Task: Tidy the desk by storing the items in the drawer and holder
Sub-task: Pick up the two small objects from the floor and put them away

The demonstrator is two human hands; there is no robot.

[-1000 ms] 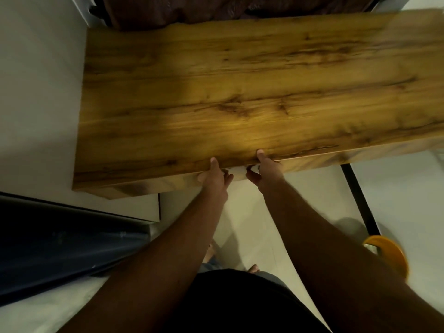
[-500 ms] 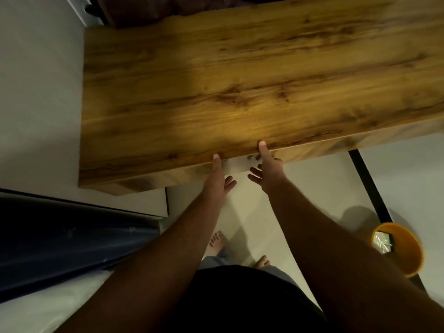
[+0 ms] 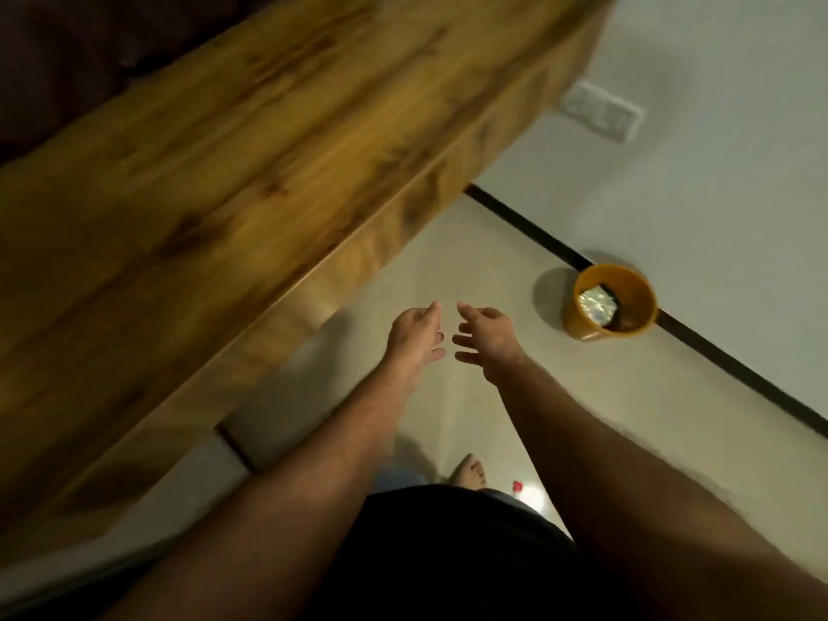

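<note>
The wooden desk [image 3: 251, 172] runs diagonally across the upper left, and nothing lies on the part of its top that I see. Its front panel [image 3: 367, 257] faces the floor side; no drawer opening or holder shows. My left hand [image 3: 414, 336] hangs just off the desk's front edge, fingers spread, holding nothing. My right hand [image 3: 486, 340] is beside it, a small gap between the two, fingers also apart and empty. Both hands are over the pale floor, clear of the wood. The picture is blurred by motion.
An orange bin [image 3: 611, 307] with shiny rubbish inside stands on the floor at the right, by a dark floor strip [image 3: 537, 235]. A wall socket plate [image 3: 602, 112] sits on the pale wall. A bare foot [image 3: 468, 470] and a small red bit [image 3: 517, 486] are on the floor below.
Both hands have let go of the desk's front edge and drawn back over the floor. The view has swung right, so the desk now lies diagonally and the bin is in full sight.
</note>
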